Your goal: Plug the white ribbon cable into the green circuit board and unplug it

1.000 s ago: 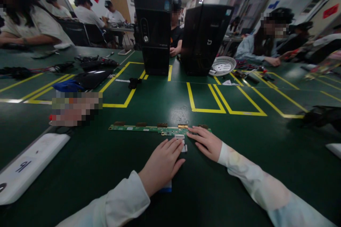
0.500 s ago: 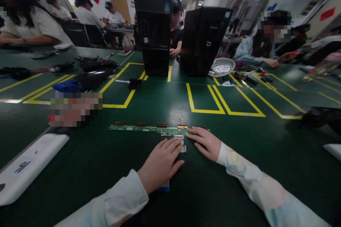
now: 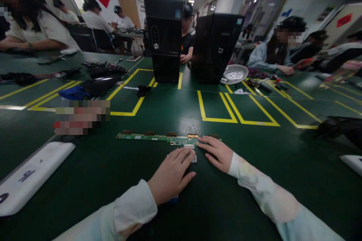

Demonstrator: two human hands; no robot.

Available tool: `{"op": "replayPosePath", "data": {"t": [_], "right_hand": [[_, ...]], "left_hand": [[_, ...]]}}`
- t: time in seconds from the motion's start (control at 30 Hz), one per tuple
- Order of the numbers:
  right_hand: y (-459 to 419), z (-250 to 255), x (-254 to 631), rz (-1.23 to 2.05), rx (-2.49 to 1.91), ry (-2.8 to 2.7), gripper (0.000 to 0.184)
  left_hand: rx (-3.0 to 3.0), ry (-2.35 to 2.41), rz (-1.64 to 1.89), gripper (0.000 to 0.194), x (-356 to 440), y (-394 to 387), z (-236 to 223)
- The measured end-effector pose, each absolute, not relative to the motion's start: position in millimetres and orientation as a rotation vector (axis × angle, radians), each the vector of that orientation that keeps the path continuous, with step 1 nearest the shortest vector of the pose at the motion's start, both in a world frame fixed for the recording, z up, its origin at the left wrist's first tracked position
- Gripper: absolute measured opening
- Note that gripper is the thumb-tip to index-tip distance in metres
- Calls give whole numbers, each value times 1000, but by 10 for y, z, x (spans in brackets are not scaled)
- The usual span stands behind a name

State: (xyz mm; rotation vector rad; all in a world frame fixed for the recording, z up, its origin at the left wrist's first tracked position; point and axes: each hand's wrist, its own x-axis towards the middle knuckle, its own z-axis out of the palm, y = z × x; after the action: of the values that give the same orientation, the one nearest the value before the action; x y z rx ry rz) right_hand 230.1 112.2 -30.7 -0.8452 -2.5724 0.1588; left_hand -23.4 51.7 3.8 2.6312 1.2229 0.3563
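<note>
A long, narrow green circuit board (image 3: 158,138) with copper-coloured tabs along its far edge lies flat on the dark green table. At its near edge, a white flat ribbon cable (image 3: 194,158) meets the white connector (image 3: 189,146). Over this cable rests my left hand (image 3: 171,175), palm down, fingers stretched forward and thumb apart, covering most of it. A bit of blue shows beneath its wrist. My right hand (image 3: 219,154) lies with spread fingers at the board's right part, its fingertips touching the board and hiding some of it.
Two black computer towers (image 3: 166,41) stand at the back, with a white basket (image 3: 234,75) beside the right one. A white power strip-like object (image 3: 34,177) lies at left, behind it a blurred-out item (image 3: 82,117). Yellow tape marks the table. Other people sit around.
The whole view has tilted slightly upward. Both hands keep nearly the same place on the cable and board; less of the blue piece shows under my left wrist.
</note>
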Motion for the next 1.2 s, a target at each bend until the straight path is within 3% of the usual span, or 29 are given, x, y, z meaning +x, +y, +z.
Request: {"op": "replayPosePath", "data": {"t": [0.57, 0.83, 1.2], "right_hand": [[1171, -395, 2296, 49, -809, -2563, 41], [1175, -378, 2285, 28, -795, -2565, 39], [1183, -389, 2267, 22, -767, -2537, 39]], "left_hand": [[2587, 1201, 634, 30, -272, 554, 197], [2519, 1604, 460, 38, -746, 178, 337], [2310, 2359, 410, 55, -1865, -132, -82]]}}
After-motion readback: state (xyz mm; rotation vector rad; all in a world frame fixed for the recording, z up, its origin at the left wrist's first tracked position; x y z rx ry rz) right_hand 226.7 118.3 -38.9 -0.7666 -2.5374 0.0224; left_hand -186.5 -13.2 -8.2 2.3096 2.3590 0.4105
